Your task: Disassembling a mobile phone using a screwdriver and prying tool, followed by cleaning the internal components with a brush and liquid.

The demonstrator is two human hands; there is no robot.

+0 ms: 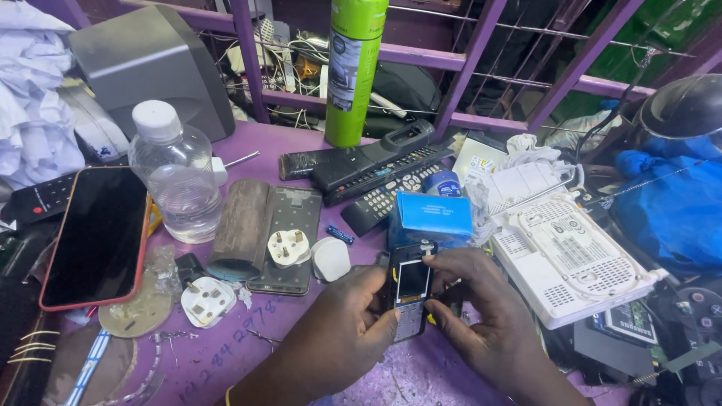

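Crowded desk, little room to pass

Bare purple desk (226,353) opens only at lower centre by my wrists; blue box (430,218) blocks ahead, white router (571,256) crowds right, white plugs (289,246) and phone (98,237) left.

Small electronics repair stall: purple workbench (248,353) crammed with remote controls (376,169), loose plugs (208,301), opened white router (571,256), smartphone (98,237), spray can (350,71), tangled wires behind purple grille (481,56).
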